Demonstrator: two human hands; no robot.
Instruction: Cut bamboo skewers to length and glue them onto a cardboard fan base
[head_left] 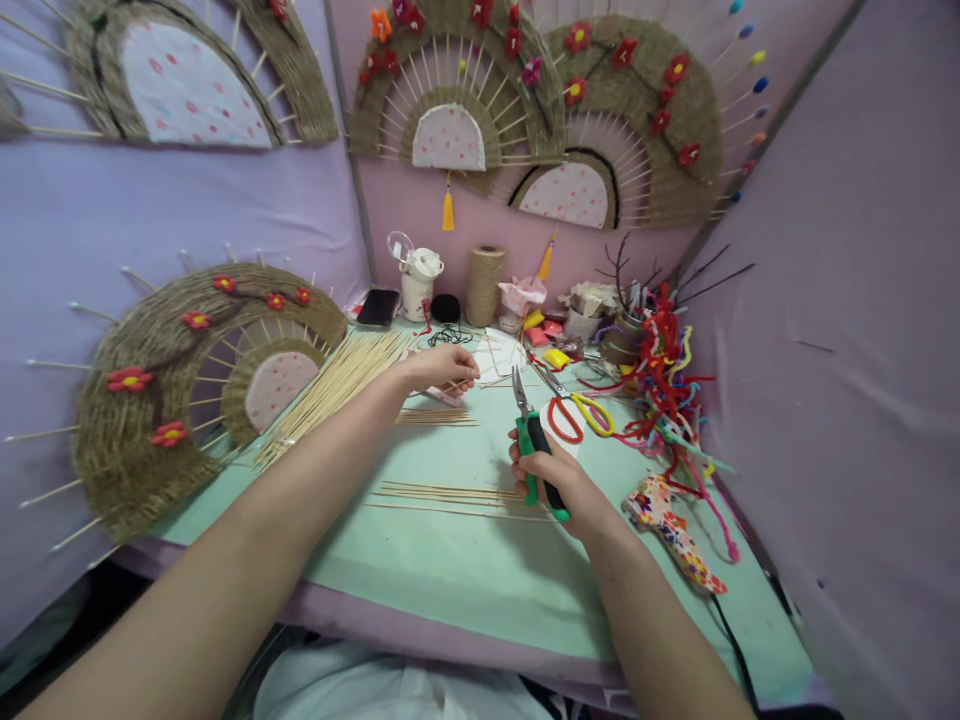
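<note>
In the head view my right hand [559, 470] is wrapped round green-and-black pruning shears [529, 440], their blades pointing up and away. My left hand [448, 368] is reached out over the far middle of the table. Its fingers are drawn together over thin sticks, and what they pinch is too small to make out. Just below that hand lies a short row of cut bamboo sticks [436, 417]. Nearer me, several longer bamboo sticks [450, 492] lie flat and run toward my right hand. A large pile of bamboo sticks [330, 390] spreads out left of my left forearm.
Scissors [581, 412] with red and yellow handles lie beyond my right hand. Coloured pipe cleaners [664, 370] and a flower-patterned glue gun [675, 535] with a cord are at right. A twine spool [485, 285] stands at the back. A twine-woven fan [150, 400] leans at left.
</note>
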